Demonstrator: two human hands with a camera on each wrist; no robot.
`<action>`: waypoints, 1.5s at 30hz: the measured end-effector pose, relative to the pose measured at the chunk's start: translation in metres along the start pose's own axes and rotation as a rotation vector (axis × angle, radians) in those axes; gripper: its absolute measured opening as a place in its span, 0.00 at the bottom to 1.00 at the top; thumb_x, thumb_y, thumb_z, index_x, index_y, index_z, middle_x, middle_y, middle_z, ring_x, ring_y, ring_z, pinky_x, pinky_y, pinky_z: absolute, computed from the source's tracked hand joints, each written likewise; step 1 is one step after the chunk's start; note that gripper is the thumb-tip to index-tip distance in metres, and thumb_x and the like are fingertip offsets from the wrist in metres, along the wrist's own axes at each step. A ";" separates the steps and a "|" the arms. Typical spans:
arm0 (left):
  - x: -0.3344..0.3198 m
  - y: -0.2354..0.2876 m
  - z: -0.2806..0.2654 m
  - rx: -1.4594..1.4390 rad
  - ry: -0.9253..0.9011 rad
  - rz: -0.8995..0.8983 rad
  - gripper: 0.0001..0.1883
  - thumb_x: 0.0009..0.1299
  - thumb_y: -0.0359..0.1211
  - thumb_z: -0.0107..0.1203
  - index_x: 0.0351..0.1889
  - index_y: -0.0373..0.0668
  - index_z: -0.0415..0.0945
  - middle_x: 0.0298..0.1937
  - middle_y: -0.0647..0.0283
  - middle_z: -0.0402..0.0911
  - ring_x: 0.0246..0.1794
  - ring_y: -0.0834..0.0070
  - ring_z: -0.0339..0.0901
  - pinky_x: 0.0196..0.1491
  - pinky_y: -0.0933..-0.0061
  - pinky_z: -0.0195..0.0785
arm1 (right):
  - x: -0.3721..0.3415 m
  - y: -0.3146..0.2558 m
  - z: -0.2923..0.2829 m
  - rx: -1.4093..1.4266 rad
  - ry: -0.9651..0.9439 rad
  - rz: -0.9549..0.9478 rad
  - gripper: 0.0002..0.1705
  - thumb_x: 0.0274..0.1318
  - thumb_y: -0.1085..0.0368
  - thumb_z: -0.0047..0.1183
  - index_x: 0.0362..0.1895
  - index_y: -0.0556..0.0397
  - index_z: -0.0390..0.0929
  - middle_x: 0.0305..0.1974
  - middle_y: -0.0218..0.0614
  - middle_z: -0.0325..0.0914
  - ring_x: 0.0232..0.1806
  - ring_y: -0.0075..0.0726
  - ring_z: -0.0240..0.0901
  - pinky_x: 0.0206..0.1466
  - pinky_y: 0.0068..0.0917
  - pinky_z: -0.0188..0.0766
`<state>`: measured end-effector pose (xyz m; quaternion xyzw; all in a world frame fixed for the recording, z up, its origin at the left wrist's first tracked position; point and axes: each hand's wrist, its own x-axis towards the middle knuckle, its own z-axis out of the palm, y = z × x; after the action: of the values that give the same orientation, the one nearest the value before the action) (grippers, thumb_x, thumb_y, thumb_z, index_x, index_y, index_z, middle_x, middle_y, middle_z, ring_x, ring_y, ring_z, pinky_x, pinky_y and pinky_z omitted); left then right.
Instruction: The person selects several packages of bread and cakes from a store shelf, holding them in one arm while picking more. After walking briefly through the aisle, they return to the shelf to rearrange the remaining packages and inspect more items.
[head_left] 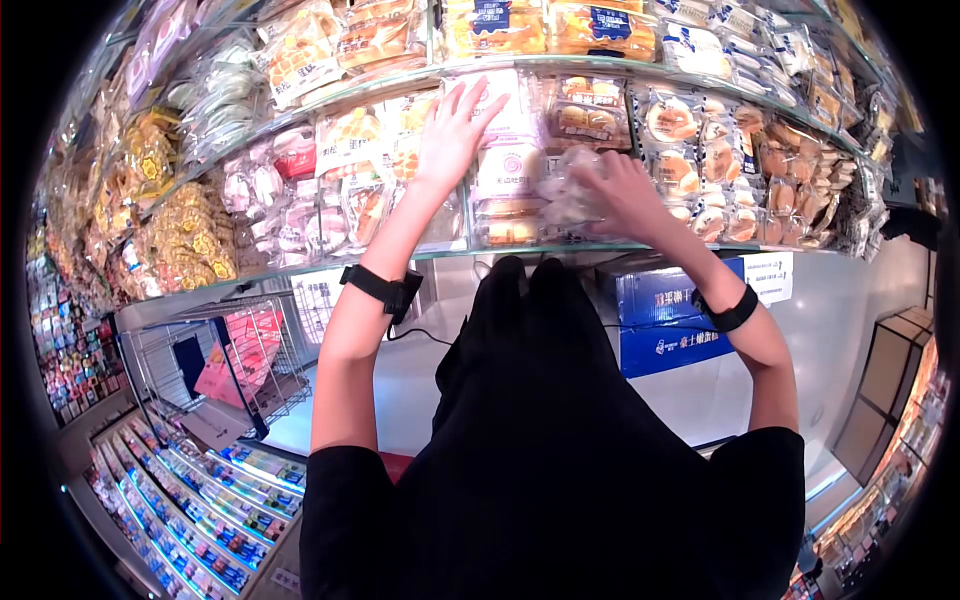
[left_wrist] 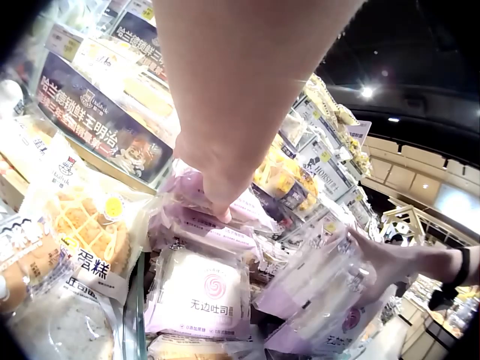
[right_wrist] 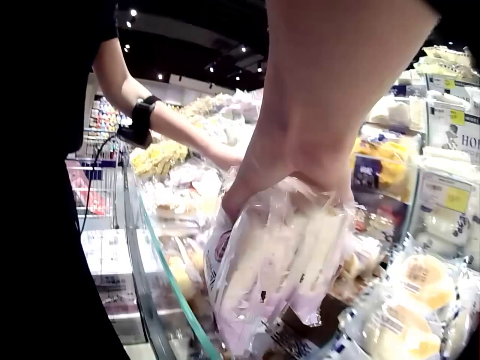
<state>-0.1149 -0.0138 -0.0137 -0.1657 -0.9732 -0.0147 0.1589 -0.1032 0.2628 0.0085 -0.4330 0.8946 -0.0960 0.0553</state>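
Observation:
My right hand grips a couple of clear-and-lilac packs of sliced toast, held on edge over the lower shelf with the fingers around their top. The plastic is crinkled and slightly blurred. Farther left and deeper in the shelf, my left hand rests with spread fingers on a lilac toast pack in the same row. In the left wrist view its fingertips touch the stacked lilac packs. A white toast pack with a pink swirl lies in front of them.
Waffle cakes in bags sit left of the toast, and round buns in bags to the right. A glass shelf edge runs along the front. Blue boxes stand below, and a wire shopping cart is at the left.

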 end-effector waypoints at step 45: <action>-0.002 -0.004 0.014 0.098 0.043 0.021 0.35 0.56 0.41 0.57 0.62 0.68 0.55 0.61 0.68 0.60 0.58 0.64 0.60 0.57 0.62 0.57 | 0.038 -0.018 0.164 -0.130 0.178 -0.011 0.16 0.41 0.69 0.47 0.40 0.54 0.70 0.33 0.41 0.73 0.41 0.39 0.70 0.46 0.32 0.63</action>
<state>-0.1184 -0.0170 -0.0274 -0.1674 -0.9673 0.0312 0.1880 -0.0828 0.2014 -0.1483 -0.4302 0.8980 -0.0762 -0.0528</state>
